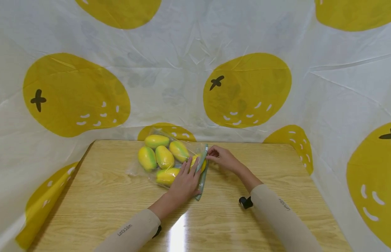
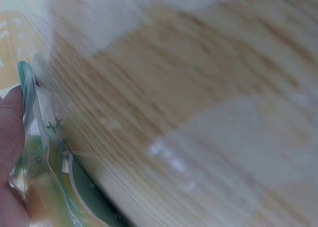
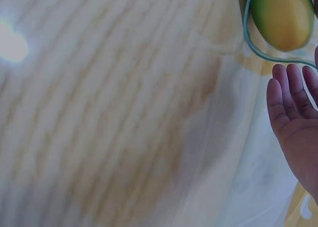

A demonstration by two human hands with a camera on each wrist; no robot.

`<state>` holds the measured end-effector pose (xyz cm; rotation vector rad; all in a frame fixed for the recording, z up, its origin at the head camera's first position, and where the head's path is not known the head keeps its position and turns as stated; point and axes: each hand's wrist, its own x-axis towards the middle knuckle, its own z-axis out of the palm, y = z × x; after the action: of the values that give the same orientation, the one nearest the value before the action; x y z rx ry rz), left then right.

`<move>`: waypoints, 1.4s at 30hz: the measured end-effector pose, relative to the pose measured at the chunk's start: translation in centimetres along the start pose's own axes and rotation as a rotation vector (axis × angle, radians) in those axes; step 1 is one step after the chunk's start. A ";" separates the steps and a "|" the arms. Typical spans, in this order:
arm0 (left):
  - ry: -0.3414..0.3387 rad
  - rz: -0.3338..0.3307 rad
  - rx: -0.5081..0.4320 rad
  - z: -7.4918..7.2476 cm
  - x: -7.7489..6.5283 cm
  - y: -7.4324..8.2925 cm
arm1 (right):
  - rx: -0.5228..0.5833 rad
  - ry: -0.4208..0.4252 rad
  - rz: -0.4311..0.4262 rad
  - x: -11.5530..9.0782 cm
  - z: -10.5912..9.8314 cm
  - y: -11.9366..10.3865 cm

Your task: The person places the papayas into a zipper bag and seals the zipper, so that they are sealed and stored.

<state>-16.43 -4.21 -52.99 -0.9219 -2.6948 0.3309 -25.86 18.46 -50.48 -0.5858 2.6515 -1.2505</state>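
A clear zip bag (image 1: 183,140) lies on the table, holding several yellow-green mangoes (image 1: 165,157). Along its right side runs a teal zip edge (image 1: 201,185) with a small white slider (image 1: 206,149) near the far end. My left hand (image 1: 184,183) rests across the bag beside this edge, its fingers extended over the plastic. At the far end of the edge, my right hand (image 1: 222,158) pinches the bag close to the slider. The right wrist view shows a mango (image 3: 283,18) behind the curved teal edge, near that hand's fingertips.
The bag lies on a wooden table (image 1: 119,210) near its far edge. A white cloth (image 1: 170,87) printed with large yellow fruit surrounds the table at the back and sides. Black wrist straps (image 1: 245,202) show at the sleeves.
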 end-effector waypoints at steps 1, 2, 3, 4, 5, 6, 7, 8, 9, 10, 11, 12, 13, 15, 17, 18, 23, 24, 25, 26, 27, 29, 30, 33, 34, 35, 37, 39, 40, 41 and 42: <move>-0.006 0.000 0.003 0.0 0.0 0.0 | -0.008 0.006 0.000 0.0 -0.2 0.0; -0.014 0.001 0.003 0.0 0.1 0.0 | -0.013 0.011 0.002 0.0 -0.4 -0.1; -0.015 0.001 0.010 0.0 0.1 0.0 | -0.020 0.017 0.004 0.0 -0.6 -0.1; -0.019 0.002 0.015 -0.1 0.1 0.1 | -0.024 0.024 0.009 0.0 -0.8 -0.2; -0.028 0.002 0.018 -0.1 0.1 0.1 | -0.033 0.030 0.010 0.0 -1.0 -0.2; -0.030 0.003 0.025 -0.1 0.1 0.1 | -0.042 0.034 0.012 0.0 -1.2 -0.3; -0.033 0.002 0.027 -0.2 0.2 0.1 | -0.051 0.037 0.014 0.1 -1.4 -0.3; -0.033 -0.001 0.029 -0.2 0.2 0.1 | -0.060 0.039 0.013 0.1 -1.5 -0.4; -0.032 -0.004 0.031 -0.2 0.2 0.2 | -0.069 0.039 0.011 0.2 -1.7 -0.4; -0.035 -0.006 0.028 -0.2 0.2 0.2 | -0.075 0.038 0.010 0.3 -1.8 -0.5; -0.033 -0.008 0.030 -0.2 0.3 0.2 | -0.082 0.036 0.005 0.4 -1.9 -0.5; -0.025 -0.010 0.032 -0.2 0.3 0.3 | -0.085 0.034 0.002 0.5 -2.0 -0.5; -0.030 -0.011 0.030 -0.2 0.3 0.3 | -0.086 0.030 0.001 0.7 -2.1 -0.5; -0.030 -0.011 0.035 -0.2 0.4 0.4 | -0.084 0.016 0.003 1.1 -2.2 -0.4; -0.033 -0.010 0.040 -0.2 0.5 0.4 | -0.086 -0.003 0.006 1.5 -2.2 -0.4; -0.034 -0.010 0.042 -0.2 0.5 0.4 | -0.083 -0.013 0.013 1.7 -2.3 -0.4; -0.042 -0.012 0.036 0.1 0.6 0.4 | -0.099 -0.038 0.029 2.3 -2.3 -0.8; -0.040 -0.012 0.032 0.1 0.6 0.4 | -0.108 -0.036 0.031 2.4 -2.2 -0.9; -0.039 -0.012 0.026 0.2 0.6 0.4 | -0.114 -0.032 0.032 2.5 -2.2 -1.0; -0.036 -0.011 0.023 0.2 0.5 0.4 | -0.116 -0.030 0.038 2.5 -2.1 -1.1; -0.031 -0.011 0.019 0.3 0.5 0.4 | -0.119 -0.027 0.037 2.5 -2.1 -1.1; -0.012 -0.008 0.011 0.4 0.5 0.4 | -0.123 -0.028 0.047 2.6 -2.0 -1.3; 0.001 -0.007 0.002 0.4 0.5 0.4 | -0.119 -0.029 0.053 2.6 -2.0 -1.4; 0.037 0.002 -0.029 0.5 0.6 0.3 | -0.107 -0.036 0.065 2.6 -2.1 -1.7; 0.046 0.006 -0.039 0.6 0.5 0.2 | -0.099 -0.038 0.072 2.6 -2.0 -1.7; 0.056 0.010 -0.049 0.6 0.5 0.2 | -0.095 -0.038 0.073 2.6 -2.0 -1.7; 0.072 0.021 -0.066 0.5 0.5 0.0 | -0.088 -0.038 0.073 2.7 -2.0 -1.7; 0.094 0.031 -0.076 0.4 0.4 -0.2 | -0.085 -0.038 0.073 2.8 -2.1 -1.7; 0.109 0.036 -0.088 0.4 0.3 -0.3 | -0.083 -0.038 0.074 2.8 -2.2 -1.7; 0.121 0.041 -0.097 0.3 0.3 -0.4 | -0.082 -0.037 0.071 2.9 -2.3 -1.7; 0.130 0.047 -0.105 0.2 0.3 -0.6 | -0.082 -0.038 0.068 3.0 -2.4 -1.7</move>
<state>-17.02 -4.53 -52.98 -1.0016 -2.5955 0.1346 -28.78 17.94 -47.57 -0.5203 2.6772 -1.1062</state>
